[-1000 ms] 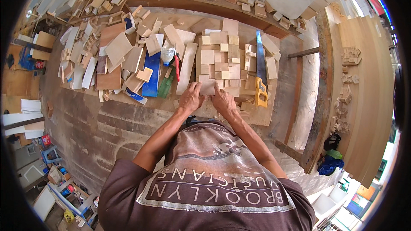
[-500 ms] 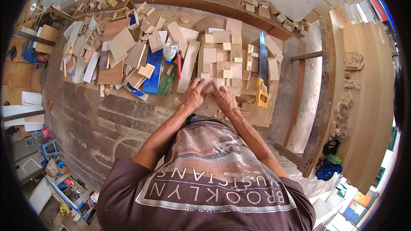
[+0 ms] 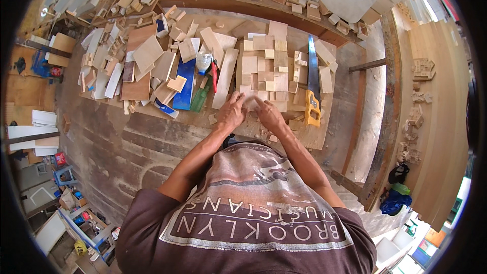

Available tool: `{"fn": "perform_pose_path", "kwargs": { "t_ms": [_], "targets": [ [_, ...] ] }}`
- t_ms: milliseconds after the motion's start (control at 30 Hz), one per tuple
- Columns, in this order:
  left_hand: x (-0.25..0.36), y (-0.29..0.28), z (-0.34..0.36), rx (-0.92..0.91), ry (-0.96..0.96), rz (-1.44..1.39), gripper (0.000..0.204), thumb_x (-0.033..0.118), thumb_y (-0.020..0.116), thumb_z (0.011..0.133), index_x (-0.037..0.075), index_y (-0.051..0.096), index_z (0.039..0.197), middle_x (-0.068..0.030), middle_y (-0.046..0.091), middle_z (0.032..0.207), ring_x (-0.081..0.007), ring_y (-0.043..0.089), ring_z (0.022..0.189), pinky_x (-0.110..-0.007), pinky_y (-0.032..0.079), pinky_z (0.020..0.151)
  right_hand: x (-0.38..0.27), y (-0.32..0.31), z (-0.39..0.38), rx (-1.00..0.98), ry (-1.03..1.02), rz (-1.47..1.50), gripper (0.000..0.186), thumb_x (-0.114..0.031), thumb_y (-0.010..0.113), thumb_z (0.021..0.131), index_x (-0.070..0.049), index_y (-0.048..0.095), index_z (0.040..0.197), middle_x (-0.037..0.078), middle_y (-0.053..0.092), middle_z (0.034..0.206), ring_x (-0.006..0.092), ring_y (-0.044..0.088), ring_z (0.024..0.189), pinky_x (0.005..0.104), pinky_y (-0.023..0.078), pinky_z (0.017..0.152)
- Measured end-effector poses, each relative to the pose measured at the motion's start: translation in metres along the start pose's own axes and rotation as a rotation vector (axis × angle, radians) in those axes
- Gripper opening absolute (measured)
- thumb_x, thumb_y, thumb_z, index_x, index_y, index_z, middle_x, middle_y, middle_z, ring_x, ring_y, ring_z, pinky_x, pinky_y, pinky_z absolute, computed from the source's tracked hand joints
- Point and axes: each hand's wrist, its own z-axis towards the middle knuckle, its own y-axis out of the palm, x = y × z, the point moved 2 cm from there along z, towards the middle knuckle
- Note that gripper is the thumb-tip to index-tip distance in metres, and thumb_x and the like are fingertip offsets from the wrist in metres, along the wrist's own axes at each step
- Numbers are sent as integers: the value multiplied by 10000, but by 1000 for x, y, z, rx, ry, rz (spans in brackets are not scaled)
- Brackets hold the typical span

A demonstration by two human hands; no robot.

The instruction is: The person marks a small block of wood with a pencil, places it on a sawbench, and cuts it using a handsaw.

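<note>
At the near edge of a patchwork panel of pale wooden blocks (image 3: 265,65), my two hands meet over a small square wooden block (image 3: 250,103). My left hand (image 3: 232,110) is closed with its fingertips on the block's left side. From the right, my right hand (image 3: 270,113) pinches the opposite side, its index finger pointing inward. The fingers cover part of the block, so how it sits against the panel is partly hidden. Blocks in the panel differ in size and stand at different heights.
Right of the panel lies a handsaw with a yellow handle (image 3: 312,107). On the left are a red-handled tool (image 3: 213,77), a clear bottle with a blue cap (image 3: 203,62), a blue board (image 3: 183,85) and heaped wood offcuts (image 3: 147,56). A shelf (image 3: 218,7) of small wooden pieces runs behind.
The whole view has shifted slightly. Both hands stay at the same block by the panel's near edge, with only a small change in the fingers.
</note>
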Motion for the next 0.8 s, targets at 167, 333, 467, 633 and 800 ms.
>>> {"fn": "perform_pose_path", "kwargs": {
  "t_ms": [167,333,467,633,800],
  "targets": [
    [10,4,-6,39,153,328,427,181,680,909,33,618,1304,-113,564,1277,-328,523,1251,-468,534,949,17,-29,-36,212,23,245,417,-166,622,959,-47,606,1359,261,685,912,375,687,798,439,531,731],
    [11,24,-9,-56,208,346,390,127,599,945,96,630,1333,-132,531,1327,-335,502,1249,-495,519,963,34,-34,-84,216,116,284,349,-172,636,951,-17,664,1263,251,689,835,366,694,738,427,531,684],
    [8,35,-13,13,173,326,420,107,590,937,153,631,1353,-135,523,1327,-340,495,1241,-498,520,955,43,-32,-115,107,240,270,332,-183,648,948,-6,678,1227,255,697,847,367,709,762,428,537,687],
    [11,38,-9,-33,121,349,442,94,584,934,178,634,1365,-137,530,1305,-336,493,1232,-490,502,968,59,-23,-133,53,253,327,332,-193,654,948,-5,683,1220,252,718,884,364,730,818,418,553,721],
    [11,29,0,-106,107,290,489,27,589,895,196,673,1347,-124,564,1201,-314,504,1168,-454,443,1022,70,-26,-136,39,201,357,326,-193,663,947,-17,690,1220,244,729,904,356,733,828,412,556,737]
  ]
}}
